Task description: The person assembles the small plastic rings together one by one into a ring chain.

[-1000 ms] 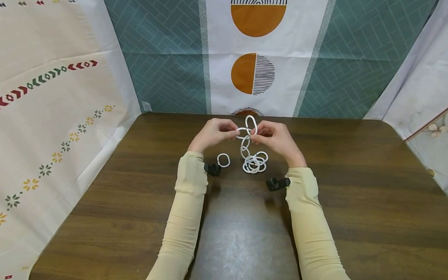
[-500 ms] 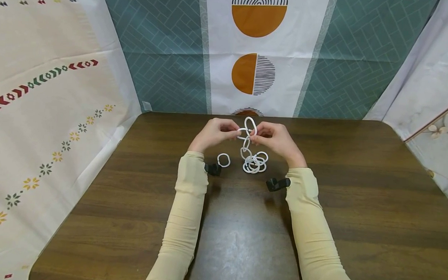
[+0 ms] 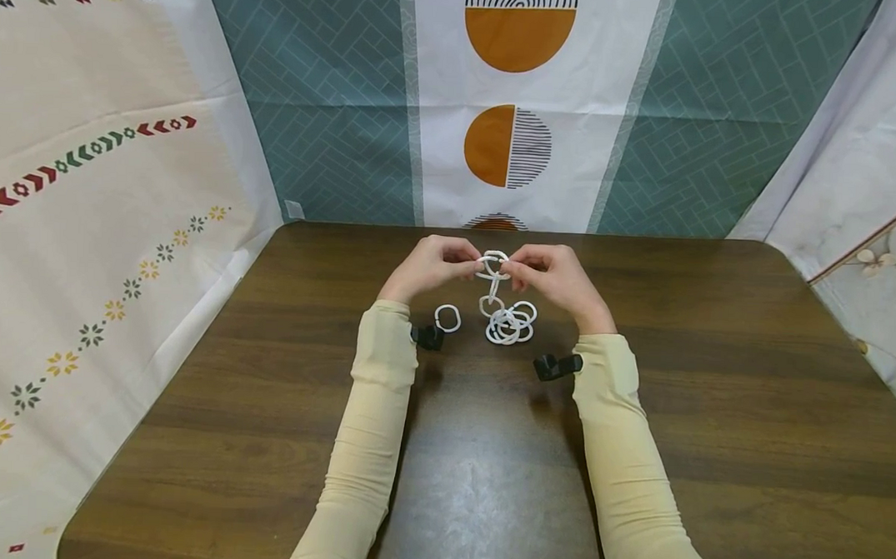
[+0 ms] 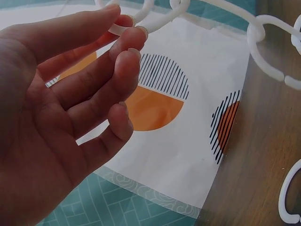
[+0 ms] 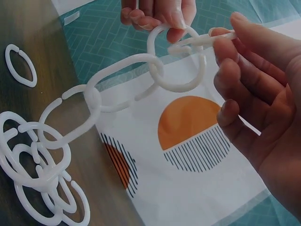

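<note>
My left hand pinches a white plastic chain link between thumb and fingertips, above the far part of the table. From that link a chain of more white links hangs down to a heap of links on the tabletop. Facing it, my right hand pinches another white link, seen nearly edge-on in the right wrist view. One end of this link reaches inside the left hand's link; whether they are hooked together I cannot tell. One loose link with a small gap lies apart, near the left wrist.
The brown wooden table extends around both arms. A patterned cloth hangs right behind its far edge, with more cloths at the left and right. Black wrist cameras sit low over the table near the links.
The link in my right hand stood upright above the other; now it has tipped down and overlaps the left hand's link. Hanging links have shifted slightly. Both hands stay nearly in place.
</note>
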`<state>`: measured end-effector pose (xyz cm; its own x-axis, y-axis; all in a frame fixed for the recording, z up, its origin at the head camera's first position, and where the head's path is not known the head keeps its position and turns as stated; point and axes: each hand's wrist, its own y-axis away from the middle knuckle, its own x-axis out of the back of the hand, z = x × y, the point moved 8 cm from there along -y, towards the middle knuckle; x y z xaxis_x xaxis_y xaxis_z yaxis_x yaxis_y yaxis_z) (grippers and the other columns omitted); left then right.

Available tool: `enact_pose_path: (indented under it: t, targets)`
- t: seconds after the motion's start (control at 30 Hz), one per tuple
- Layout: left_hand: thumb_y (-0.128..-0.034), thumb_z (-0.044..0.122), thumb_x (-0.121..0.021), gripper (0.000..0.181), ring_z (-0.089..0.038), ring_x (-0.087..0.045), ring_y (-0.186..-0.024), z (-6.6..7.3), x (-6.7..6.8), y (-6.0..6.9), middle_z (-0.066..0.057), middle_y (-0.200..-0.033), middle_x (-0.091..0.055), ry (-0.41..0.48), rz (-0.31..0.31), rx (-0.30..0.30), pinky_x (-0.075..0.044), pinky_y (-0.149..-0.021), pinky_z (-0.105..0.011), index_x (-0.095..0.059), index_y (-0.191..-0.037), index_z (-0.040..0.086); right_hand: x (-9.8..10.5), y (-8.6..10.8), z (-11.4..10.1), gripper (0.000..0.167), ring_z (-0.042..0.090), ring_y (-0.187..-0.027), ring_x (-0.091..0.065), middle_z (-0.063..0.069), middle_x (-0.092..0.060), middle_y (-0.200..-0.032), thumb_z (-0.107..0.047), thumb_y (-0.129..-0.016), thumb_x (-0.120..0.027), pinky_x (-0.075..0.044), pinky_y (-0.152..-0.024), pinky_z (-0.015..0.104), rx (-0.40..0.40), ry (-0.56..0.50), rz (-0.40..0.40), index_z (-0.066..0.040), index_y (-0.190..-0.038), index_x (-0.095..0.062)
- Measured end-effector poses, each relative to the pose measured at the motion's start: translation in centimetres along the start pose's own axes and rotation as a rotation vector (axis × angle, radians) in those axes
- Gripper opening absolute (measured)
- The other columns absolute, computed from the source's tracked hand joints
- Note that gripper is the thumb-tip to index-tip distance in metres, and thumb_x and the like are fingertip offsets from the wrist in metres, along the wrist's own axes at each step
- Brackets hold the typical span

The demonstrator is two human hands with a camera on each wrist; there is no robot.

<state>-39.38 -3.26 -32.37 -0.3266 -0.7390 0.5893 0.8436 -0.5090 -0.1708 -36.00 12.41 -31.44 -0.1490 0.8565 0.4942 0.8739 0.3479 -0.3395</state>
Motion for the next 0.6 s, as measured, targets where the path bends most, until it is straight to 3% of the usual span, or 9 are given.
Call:
enact_pose_path:
  t: [0.3,0.53,0.6]
  targets:
    - [-0.0900,0.026,-0.069,0.019,-0.036,-0.065,-0.090,0.0,-0.5,0.1,-0.017,-0.094,-0.071,0.023,-0.050,0.010,-0.053,-0.078,-0.036,-0.071,-0.100,0.010,0.4,0.9,-2.9,0.023,0.010,-0.053,-0.043,0.005,-0.048,-0.057,-0.010,-0.096,-0.060,-0.036,-0.053,0.022,-0.021,0.063,0.006,0.006,-0.082,-0.067]
    - [-0.0894,0.029,-0.069,0.024,-0.026,-0.065,-0.083,0.9,-1.6,0.0,-0.013,-0.092,-0.071,0.045,-0.127,-0.011,-0.053,-0.085,-0.049,-0.070,-0.104,0.010,0.2,-0.1,0.3,0.025,0.009,-0.053,-0.040,-0.005,-0.045,-0.057,-0.017,-0.097,-0.060,-0.034,-0.052,0.023,-0.063,0.091,0.018,0.000,-0.081,-0.068]
    - [-0.0899,0.028,-0.069,0.022,-0.026,-0.065,-0.082,1.3,-2.0,0.0,-0.013,-0.089,-0.070,0.048,-0.147,-0.031,-0.053,-0.084,-0.049,-0.071,-0.102,0.010,0.2,0.0,0.0,0.025,0.008,-0.052,-0.039,-0.005,-0.044,-0.057,-0.017,-0.097,-0.060,-0.033,-0.052,0.023,-0.064,0.093,0.026,0.000,-0.081,-0.068]
